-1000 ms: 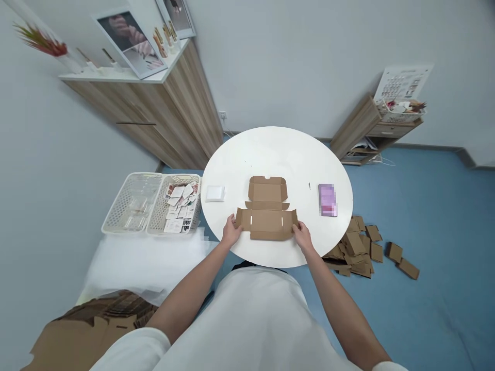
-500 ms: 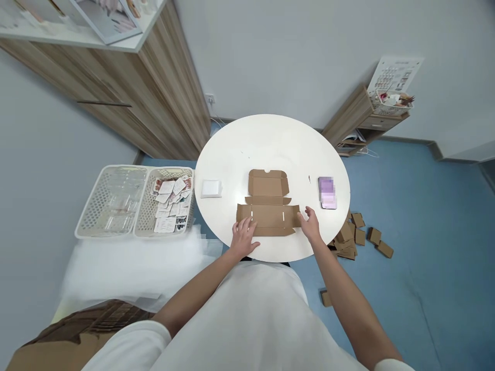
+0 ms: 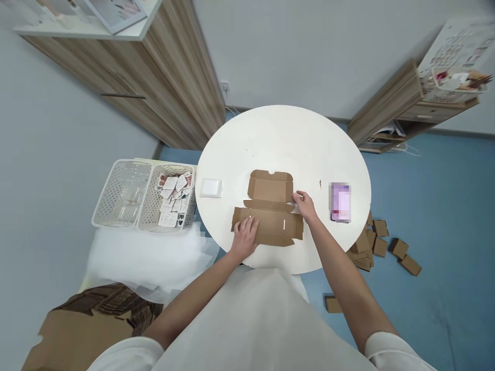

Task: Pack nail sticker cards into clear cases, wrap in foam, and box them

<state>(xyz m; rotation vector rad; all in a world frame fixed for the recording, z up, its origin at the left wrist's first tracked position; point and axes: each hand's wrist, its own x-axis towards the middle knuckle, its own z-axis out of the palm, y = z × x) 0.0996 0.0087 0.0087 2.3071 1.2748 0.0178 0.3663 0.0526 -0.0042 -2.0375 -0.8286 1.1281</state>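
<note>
A brown cardboard box blank (image 3: 270, 226) lies unfolded on the white round table (image 3: 294, 139), its lid panel at the far side and a slotted base panel nearer me. My left hand (image 3: 245, 234) rests on the left part of the base panel, fingers spread and lying flat, partly covering the left slot. At the right edge of the blank, between lid and base, my right hand (image 3: 304, 205) has its thumb and fingers closed in on the cardboard edge. Its fingertips are partly hidden there.
Left on the table sits a small white packet (image 3: 211, 188); a phone (image 3: 341, 203) lies at the right. Two white baskets (image 3: 143, 206) hold clear packs and cards. Small cardboard boxes (image 3: 380, 247) lie on the floor; flat cardboard (image 3: 81, 335) is stacked lower left.
My right hand has moved from the base panel's right end up toward the lid and closed on the edge. My left hand stays on the base panel. The blank has turned slightly.
</note>
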